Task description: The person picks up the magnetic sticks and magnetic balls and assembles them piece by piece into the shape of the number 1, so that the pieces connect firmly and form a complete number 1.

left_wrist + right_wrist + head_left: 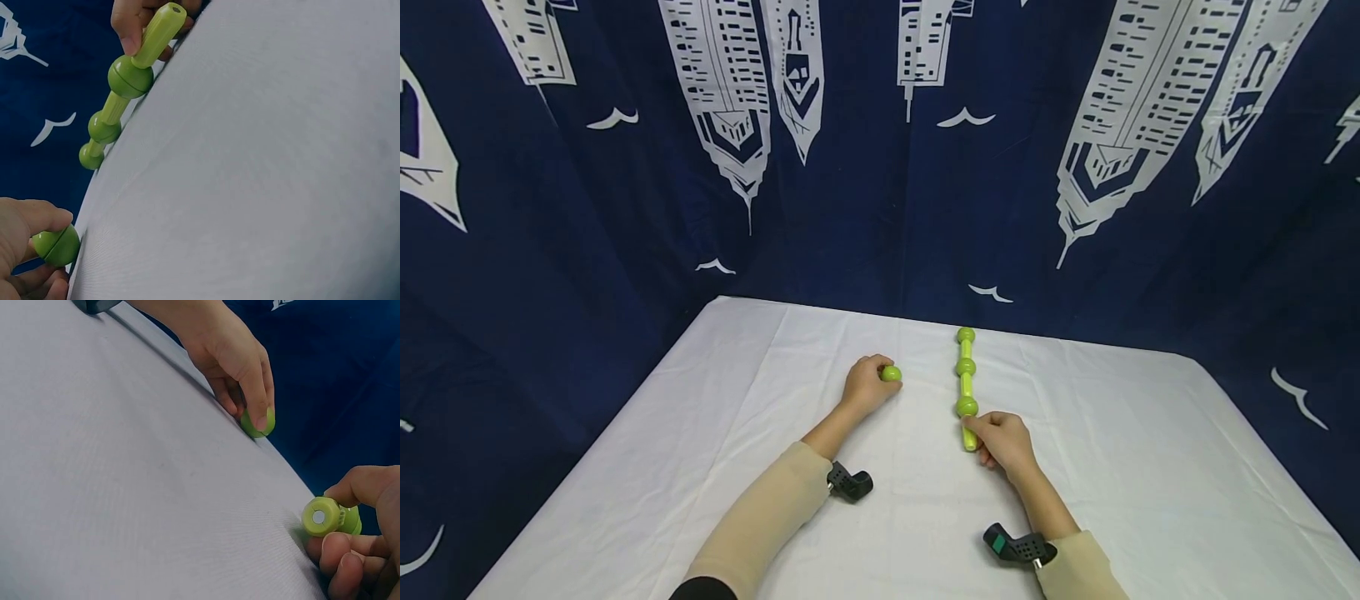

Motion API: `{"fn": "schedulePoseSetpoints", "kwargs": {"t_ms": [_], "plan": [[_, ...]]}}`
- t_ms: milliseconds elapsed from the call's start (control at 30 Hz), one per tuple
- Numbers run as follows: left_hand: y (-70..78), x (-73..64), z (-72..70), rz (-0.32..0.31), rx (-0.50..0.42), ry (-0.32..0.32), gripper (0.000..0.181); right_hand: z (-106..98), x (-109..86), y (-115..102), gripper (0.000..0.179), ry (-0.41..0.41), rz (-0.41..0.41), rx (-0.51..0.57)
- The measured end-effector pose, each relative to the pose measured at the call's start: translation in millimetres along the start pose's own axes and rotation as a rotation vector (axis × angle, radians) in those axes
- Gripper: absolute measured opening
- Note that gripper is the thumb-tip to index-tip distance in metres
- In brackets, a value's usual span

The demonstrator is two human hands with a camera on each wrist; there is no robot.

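A green ball [891, 373] is pinched between the thumb and fingers of my left hand [867, 387], low at the white cloth. To its right lies a chain of green balls joined by yellow-green rods [966, 386], running away from me in a line. My right hand [1004, 440] pinches the near rod [970, 439] of that chain with thumb and fingers. In the left wrist view, the rod's free end [178, 9] shows a small dark spot. The right wrist view shows a pale round disc in the same rod end [318, 517]. Ball and chain stand apart.
A white cloth [917, 508] covers the table under both hands. Behind its far edge hangs a dark blue curtain [880, 208] with white building and bird prints. Black wrist-camera mounts sit on the left wrist [850, 482] and right wrist [1019, 546].
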State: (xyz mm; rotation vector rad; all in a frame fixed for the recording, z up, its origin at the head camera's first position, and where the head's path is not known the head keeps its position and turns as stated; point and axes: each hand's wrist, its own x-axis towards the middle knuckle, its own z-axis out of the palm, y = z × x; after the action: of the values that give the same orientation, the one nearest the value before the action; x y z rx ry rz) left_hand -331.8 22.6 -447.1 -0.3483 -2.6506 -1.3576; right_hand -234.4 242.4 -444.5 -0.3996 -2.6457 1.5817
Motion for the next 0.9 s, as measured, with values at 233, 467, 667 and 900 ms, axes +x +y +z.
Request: {"fn": "schedulePoseSetpoints", "kwargs": {"t_ms": [233,467,667,900], "plan": [[-1.3,-2.5,3.3,0.005,-0.021,0.031,0.037,-0.8,0.1,1.4,0.026,-0.001,0.000,0.011],[-2.7,-6.6,3.8,0.010,-0.043,0.046,0.036,-0.3,0.2,1.0,0.026,0.004,-0.009,0.002],[-2.3,-10.7,2.3,-0.004,-0.073,0.039,0.034,0.2,1.6,1.9,0.027,-0.006,-0.004,-0.001],[2.0,-18.1,0.8,-0.025,-0.108,-0.014,0.034,-0.3,1.6,4.5,0.028,-0.010,-0.017,-0.005]]}}
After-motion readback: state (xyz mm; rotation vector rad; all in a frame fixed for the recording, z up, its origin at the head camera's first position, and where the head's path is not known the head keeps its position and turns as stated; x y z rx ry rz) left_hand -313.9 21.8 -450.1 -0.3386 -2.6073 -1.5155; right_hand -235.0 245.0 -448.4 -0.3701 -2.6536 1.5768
